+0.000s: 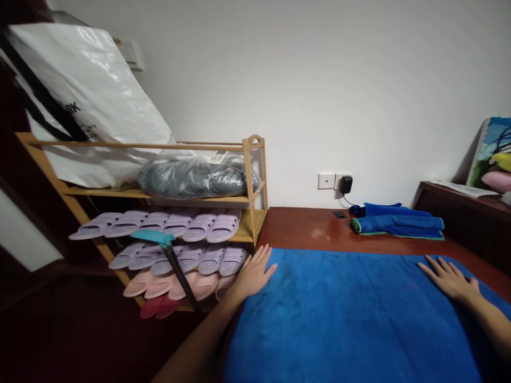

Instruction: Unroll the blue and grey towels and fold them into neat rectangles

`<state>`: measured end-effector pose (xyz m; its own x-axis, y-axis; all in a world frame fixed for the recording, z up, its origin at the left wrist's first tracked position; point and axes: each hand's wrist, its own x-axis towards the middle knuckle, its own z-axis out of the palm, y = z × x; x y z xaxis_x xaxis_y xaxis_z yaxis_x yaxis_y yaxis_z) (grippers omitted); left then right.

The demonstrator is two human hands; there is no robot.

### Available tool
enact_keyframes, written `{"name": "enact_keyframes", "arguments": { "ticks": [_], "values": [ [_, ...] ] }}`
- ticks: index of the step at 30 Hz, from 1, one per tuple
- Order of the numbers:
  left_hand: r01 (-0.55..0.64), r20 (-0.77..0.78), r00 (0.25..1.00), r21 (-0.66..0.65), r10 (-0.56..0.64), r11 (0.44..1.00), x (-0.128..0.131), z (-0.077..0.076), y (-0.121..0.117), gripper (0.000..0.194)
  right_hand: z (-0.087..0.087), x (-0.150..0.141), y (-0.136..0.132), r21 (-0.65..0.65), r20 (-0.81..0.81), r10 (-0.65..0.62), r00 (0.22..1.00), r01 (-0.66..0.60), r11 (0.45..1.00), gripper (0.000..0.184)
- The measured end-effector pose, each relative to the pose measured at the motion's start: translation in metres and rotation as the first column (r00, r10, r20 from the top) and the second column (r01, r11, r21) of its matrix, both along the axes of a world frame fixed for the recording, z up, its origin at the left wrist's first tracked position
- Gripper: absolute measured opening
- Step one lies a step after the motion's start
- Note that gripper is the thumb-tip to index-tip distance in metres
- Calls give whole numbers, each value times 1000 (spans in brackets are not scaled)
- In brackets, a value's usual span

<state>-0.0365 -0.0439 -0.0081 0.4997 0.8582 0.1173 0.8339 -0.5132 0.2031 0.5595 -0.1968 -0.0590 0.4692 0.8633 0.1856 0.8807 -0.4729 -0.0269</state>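
Note:
A large blue towel (343,314) lies spread over the reddish-brown wooden tabletop (303,226), with faint creases and a darker patch near its far left part. My left hand (256,272) rests flat at the towel's far left corner, fingers stretched out. Toward the towel's far right, my right hand (451,279) also lies flat with its fingers apart. Neither hand grips anything. Behind the towel, near the wall, sit folded and rolled blue cloths (399,223) with green edging.
Left of the table stands a wooden shoe rack (251,175) holding several slippers (223,226), a plastic-wrapped bundle (195,175) and a big white bag (91,90). A teal-topped dark pole (181,274) leans before it. A black adapter (346,184) is plugged into the wall.

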Motion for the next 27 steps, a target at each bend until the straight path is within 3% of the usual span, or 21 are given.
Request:
{"name": "enact_keyframes", "arguments": {
  "ticks": [3,7,12,16,18,22,27],
  "values": [
    [2,16,1000,15,-3,1000,1,-2,3,63,9,2,0,-85,10,-20,1000,21,996,74],
    [17,28,999,36,-18,999,0,-6,6,62,42,-17,18,-55,157,107,982,-100,993,67],
    [21,44,999,51,-24,998,-1,-8,7,63,69,-77,97,3,330,229,916,-244,970,50],
    [33,77,996,51,-37,998,-1,-7,5,62,63,-130,162,18,402,226,887,-255,967,55],
    [33,94,995,48,-38,998,-2,-8,4,62,56,-151,179,24,402,186,897,-214,977,46],
    [29,106,994,35,-33,999,-3,-12,6,62,47,-165,186,17,356,144,923,-160,987,31],
    [22,103,994,31,-25,999,-5,-13,7,63,55,-156,170,36,268,174,947,-190,981,24]
  ]
}}
